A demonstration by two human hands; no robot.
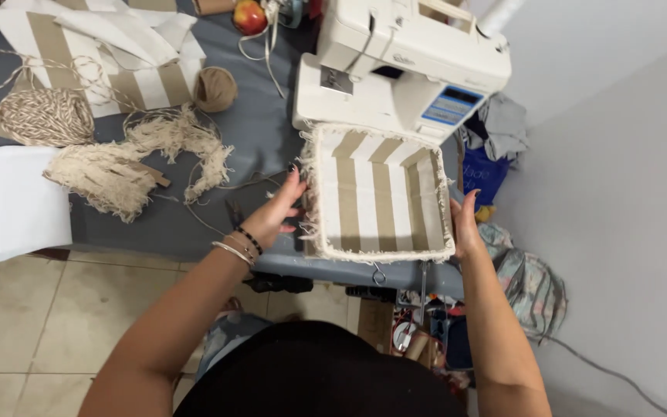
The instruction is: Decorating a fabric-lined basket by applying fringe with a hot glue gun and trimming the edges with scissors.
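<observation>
I hold a square fabric basket (pixel 377 193), beige and white striped with a frayed cream fringe along its rim, between both hands. My left hand (pixel 275 212) presses flat against its 9 o'clock side, fingers spread; my right hand (pixel 463 224) cups its 3 o'clock side. The basket sits on the grey surface (pixel 260 131) just in front of a white sewing machine (pixel 403 66) at 12 o'clock. Loose cream fringe trim (pixel 129 166) and a ball of twine (pixel 44 116) lie off at 10 o'clock.
</observation>
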